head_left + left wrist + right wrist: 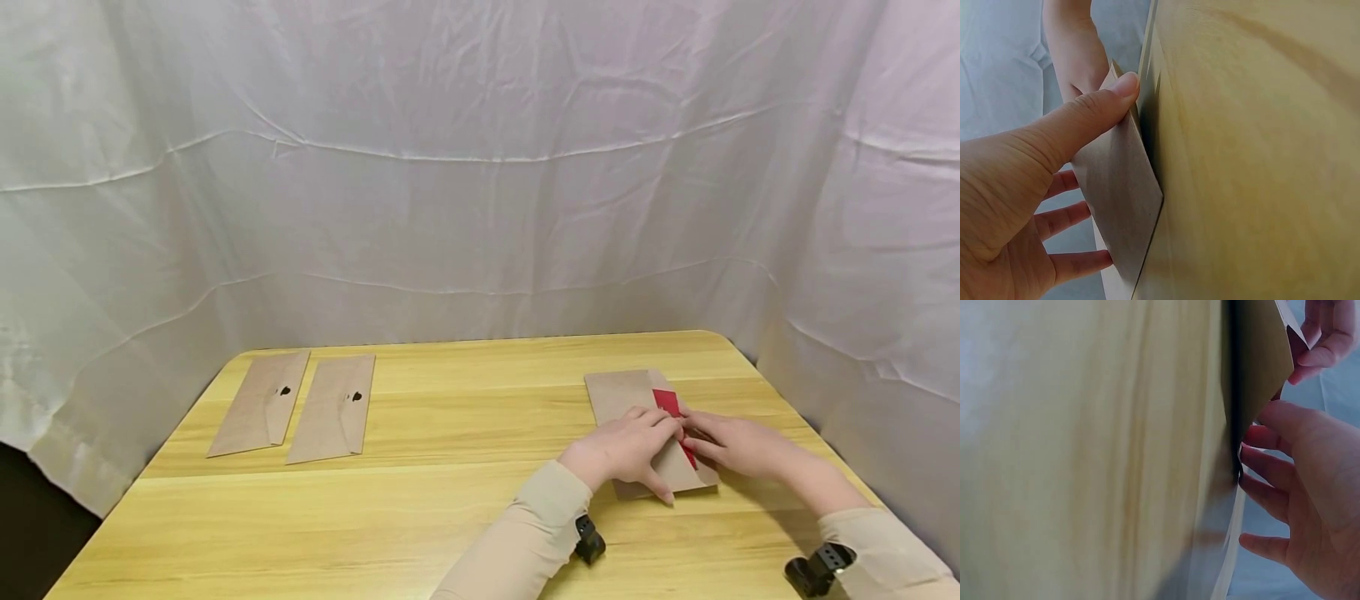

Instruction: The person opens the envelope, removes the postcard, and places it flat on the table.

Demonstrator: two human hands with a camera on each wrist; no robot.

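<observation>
At the right of the table lies a brown paper envelope (pixel 618 392) with a red card (pixel 666 401) partly showing at its opening. My left hand (pixel 626 446) lies across the envelope, its bent fingertips at the pocket edge beside the card. In the left wrist view, the left thumb (pixel 1094 115) is at the envelope's near edge, the other fingers spread along its far side. From the right, my right hand (pixel 738 443) pinches the card's exposed edge with thumb and fingers. The right wrist view shows these fingers (pixel 1266 469) close to the envelope's flap (pixel 1263 362).
Two brown envelopes (pixel 258 404) (pixel 330 408) with small black marks lie side by side at the table's left. The wooden table (pixel 465 417) is bordered by pale hanging cloth (pixel 480 225) at the back and sides. A small black camera sits on each wrist.
</observation>
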